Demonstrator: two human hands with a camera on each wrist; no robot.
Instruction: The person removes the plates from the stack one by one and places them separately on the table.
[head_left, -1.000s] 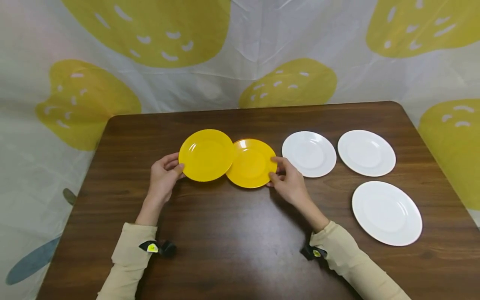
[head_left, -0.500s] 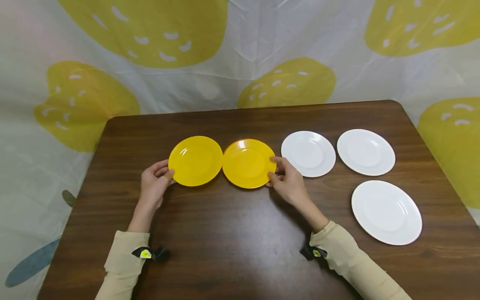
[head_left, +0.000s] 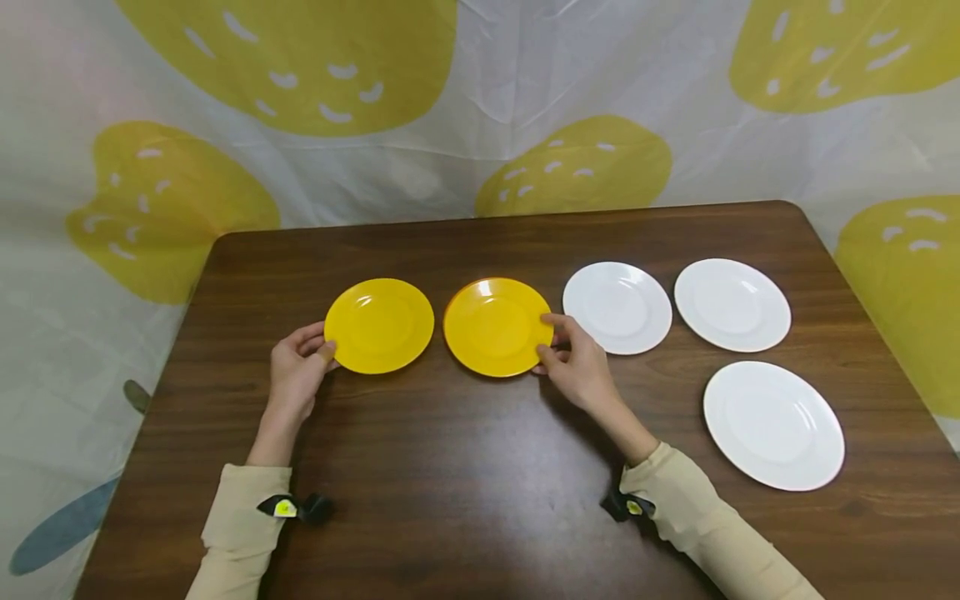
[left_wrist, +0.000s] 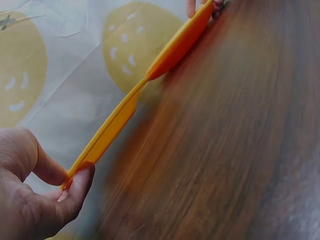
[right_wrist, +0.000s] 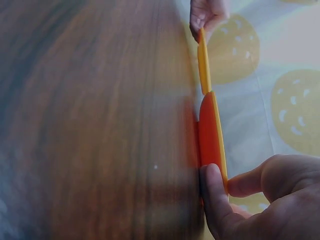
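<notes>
In the head view my left hand pinches the left rim of a yellow plate, thumb on top and fingers beneath. Seen edge-on in the left wrist view, that plate is level and raised off the table. My right hand pinches the right rim of a second yellow plate, beside the first with a narrow gap between them. An orange-red edge shows along its far rim. From the right wrist camera its orange-red underside appears, close over the table, with fingers below and thumb above.
On the brown wooden table, three white plates lie to the right: one near my right hand, another at the back right and a larger-looking one in front. A patterned cloth hangs behind the table.
My left hand has moved left and slightly nearer with its yellow plate, which overlapped the other plate before and now sits apart from it. My right hand stays in place.
</notes>
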